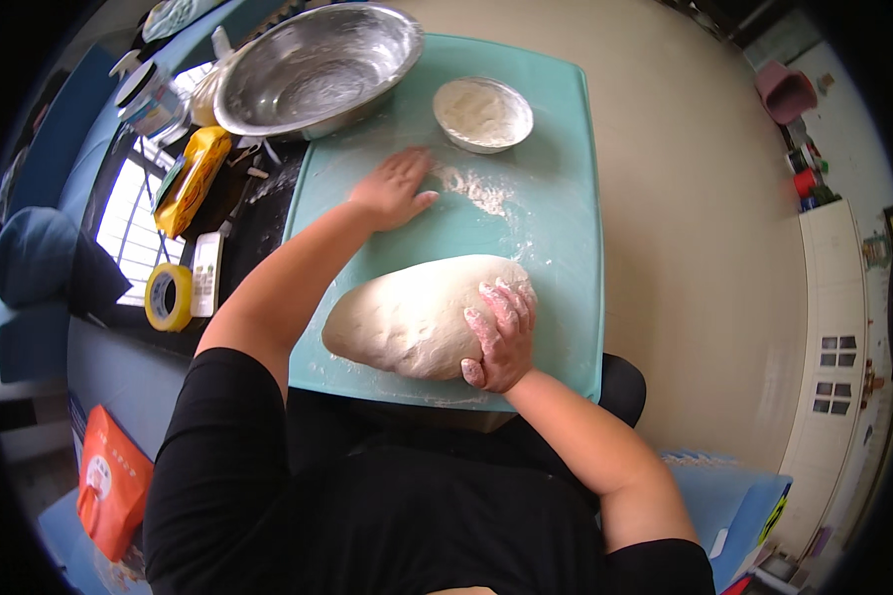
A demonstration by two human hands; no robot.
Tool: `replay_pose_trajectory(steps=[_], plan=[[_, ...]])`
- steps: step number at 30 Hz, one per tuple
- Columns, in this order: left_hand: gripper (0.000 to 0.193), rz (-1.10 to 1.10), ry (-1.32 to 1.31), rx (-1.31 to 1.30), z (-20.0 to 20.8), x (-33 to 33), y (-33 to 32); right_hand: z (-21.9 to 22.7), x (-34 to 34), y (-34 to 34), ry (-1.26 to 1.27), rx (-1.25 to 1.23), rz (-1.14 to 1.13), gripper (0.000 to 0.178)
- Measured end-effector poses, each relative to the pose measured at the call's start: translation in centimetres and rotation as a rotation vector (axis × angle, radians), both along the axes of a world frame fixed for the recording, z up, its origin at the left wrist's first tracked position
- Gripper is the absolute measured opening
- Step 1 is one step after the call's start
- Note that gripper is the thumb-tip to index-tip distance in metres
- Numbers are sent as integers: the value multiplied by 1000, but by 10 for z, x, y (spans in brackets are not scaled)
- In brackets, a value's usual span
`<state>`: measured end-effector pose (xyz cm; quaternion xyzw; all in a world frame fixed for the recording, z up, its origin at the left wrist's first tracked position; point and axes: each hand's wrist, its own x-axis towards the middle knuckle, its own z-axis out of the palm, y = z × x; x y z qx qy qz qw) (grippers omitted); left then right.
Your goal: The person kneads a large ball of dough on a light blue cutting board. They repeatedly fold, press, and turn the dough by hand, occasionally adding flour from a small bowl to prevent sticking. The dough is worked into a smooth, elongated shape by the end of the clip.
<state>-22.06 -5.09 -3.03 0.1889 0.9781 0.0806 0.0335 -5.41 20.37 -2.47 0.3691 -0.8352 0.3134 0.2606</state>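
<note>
A big, smooth lump of white dough (417, 319) lies near the lower edge of a turquoise rectangular board (566, 218). The floury right hand (504, 342) rests on its right end, fingers slightly spread. The left hand (392, 193), somewhat blurred, has extended fingers beside scattered white flour (481, 193). An orange plastic packet (116, 486) carries small pale print. Beige floor (695, 198) extends at right.

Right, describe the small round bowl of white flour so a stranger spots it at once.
Start with the pale teal rectangular board carrying the large cream-coloured lump of dough. Near the board's far edge, right of the big oval silver metal basin, sits the small round bowl of white flour. A flour filling and smaller size set it apart from the basin.
</note>
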Motion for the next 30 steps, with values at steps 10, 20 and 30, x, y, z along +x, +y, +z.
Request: replay_pose_trajectory(steps=[10,20,30], plan=[[53,-789,-361,303,17,2,89,-1,0,0,13,-17,-10,52],[59,24,-953,990,66,132,-17,1,-2,-3,51,-29,0,54],[77,555,-237,1204,40,242,-6,13,5,3,-13,18,50,61]])
